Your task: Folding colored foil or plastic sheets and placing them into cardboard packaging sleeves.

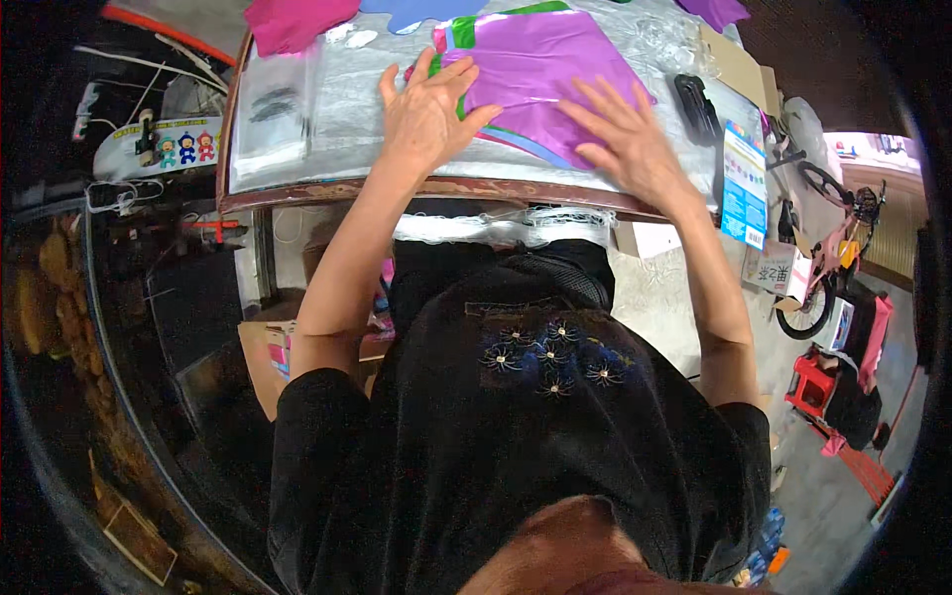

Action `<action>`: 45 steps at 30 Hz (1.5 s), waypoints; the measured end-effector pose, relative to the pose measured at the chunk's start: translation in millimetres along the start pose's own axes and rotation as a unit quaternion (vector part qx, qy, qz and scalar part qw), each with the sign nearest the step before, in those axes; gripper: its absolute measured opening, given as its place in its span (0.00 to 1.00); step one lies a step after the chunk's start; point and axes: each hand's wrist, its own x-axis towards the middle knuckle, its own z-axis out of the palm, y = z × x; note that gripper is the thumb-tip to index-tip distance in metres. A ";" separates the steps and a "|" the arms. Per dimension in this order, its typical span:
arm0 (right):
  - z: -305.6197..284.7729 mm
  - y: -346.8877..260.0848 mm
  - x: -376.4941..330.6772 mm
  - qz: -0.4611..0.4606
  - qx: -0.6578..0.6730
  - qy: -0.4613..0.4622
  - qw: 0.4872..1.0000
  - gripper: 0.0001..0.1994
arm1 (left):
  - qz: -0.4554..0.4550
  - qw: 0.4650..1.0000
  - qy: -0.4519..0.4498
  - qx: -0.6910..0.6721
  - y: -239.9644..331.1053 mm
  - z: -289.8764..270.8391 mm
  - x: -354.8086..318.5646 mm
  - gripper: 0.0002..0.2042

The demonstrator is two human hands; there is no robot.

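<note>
A purple sheet [540, 61] lies on top of a stack of coloured sheets, with green, pink and blue edges showing, on a silver-covered table [337, 119]. My left hand [428, 109] lies flat with fingers spread on the left edge of the stack. Over the lower right part of the purple sheet my right hand [627, 139] presses down, fingers spread. Neither hand grips anything.
A clear plastic bag [273, 109] with dark pieces lies at the table's left. A magenta sheet [293, 22] and a blue sheet [416, 12] lie at the back. A black stapler-like tool [696, 104] and a blue packet [744, 183] sit at right. A pink bicycle [833, 248] stands on the floor.
</note>
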 end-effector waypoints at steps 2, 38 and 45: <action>1.1 -7.7 0.3 -0.011 0.052 0.005 0.999 0.27 | 0.007 1.000 0.008 0.001 -4.0 2.7 -1.7 0.29; -47.2 18.2 78.8 -0.017 0.125 -0.047 0.991 0.28 | 0.014 1.000 0.016 0.014 -203.8 11.3 254.0 0.09; -61.7 61.4 99.0 -0.016 0.133 -0.062 0.989 0.25 | 0.109 0.990 -0.051 0.067 -247.8 66.3 291.8 0.10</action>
